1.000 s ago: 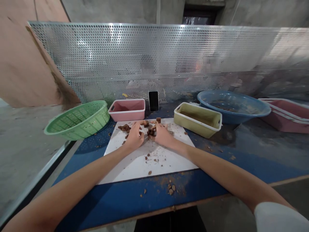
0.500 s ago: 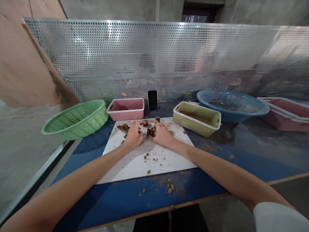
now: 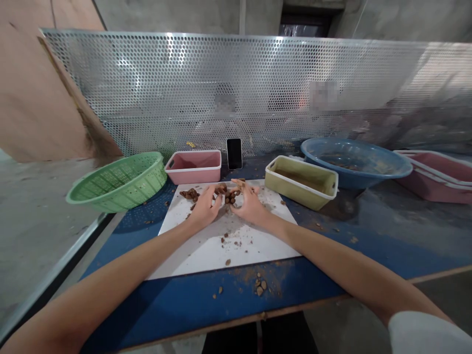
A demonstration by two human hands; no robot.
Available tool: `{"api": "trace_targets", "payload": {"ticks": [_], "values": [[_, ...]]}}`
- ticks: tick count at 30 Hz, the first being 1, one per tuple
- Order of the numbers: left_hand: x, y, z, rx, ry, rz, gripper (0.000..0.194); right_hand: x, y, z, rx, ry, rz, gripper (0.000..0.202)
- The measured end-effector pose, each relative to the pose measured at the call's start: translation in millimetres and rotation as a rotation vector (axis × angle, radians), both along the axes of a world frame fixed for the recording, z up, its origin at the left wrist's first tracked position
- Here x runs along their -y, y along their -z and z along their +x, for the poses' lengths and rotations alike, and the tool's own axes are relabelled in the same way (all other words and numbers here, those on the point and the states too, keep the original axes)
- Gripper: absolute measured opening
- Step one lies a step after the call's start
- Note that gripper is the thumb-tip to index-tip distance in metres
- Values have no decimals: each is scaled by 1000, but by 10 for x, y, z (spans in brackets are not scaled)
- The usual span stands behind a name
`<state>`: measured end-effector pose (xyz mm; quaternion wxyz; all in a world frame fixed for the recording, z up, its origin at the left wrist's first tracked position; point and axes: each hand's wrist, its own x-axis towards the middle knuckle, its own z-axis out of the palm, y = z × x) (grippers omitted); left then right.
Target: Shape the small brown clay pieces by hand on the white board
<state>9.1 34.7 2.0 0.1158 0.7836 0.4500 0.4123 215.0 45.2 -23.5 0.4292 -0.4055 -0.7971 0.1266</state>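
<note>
A small heap of dark brown lumps [image 3: 230,197], some rounded, sits on a white sheet [image 3: 206,255] between my two hands. On its left side is my left hand [image 3: 205,209], palm turned inward, with thumb and fingers curved but apart. My right hand [image 3: 250,205] is at the heap's right edge, its thumb and forefinger spread beside the lumps. Whether its fingertips touch them I cannot tell. Another brown lump [image 3: 220,188] lies behind, close to the left fingertips. A knobbly brown clump [image 3: 189,194] rests left of my left hand.
A green basket [image 3: 121,184], a pink bin [image 3: 195,176] and a phone [image 3: 234,153] stand behind the sheet. To the right are a yellow-green bin [image 3: 298,189], a blue basin [image 3: 354,172] and pink bins [image 3: 435,184]. Crumbs [image 3: 260,286] lie near the table's front edge.
My fingers have drawn slightly apart around the heap, so more of the brown lumps shows. Both hands stay at nearly the same place; the whole view has shifted slightly.
</note>
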Motion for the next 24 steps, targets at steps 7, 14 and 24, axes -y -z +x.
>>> {"api": "trace_targets", "payload": {"ticks": [7, 14, 24], "values": [[36, -57, 57, 246, 128, -232, 48, -2, -3, 66, 113, -38, 166, 75], [4, -10, 103, 478, 185, -390, 56, 27, -55, 84, 174, 11, 230, 61], [-45, -18, 87, 509, 199, -512, 60, 11, -50, 106, 227, 6, 311, 54]]}}
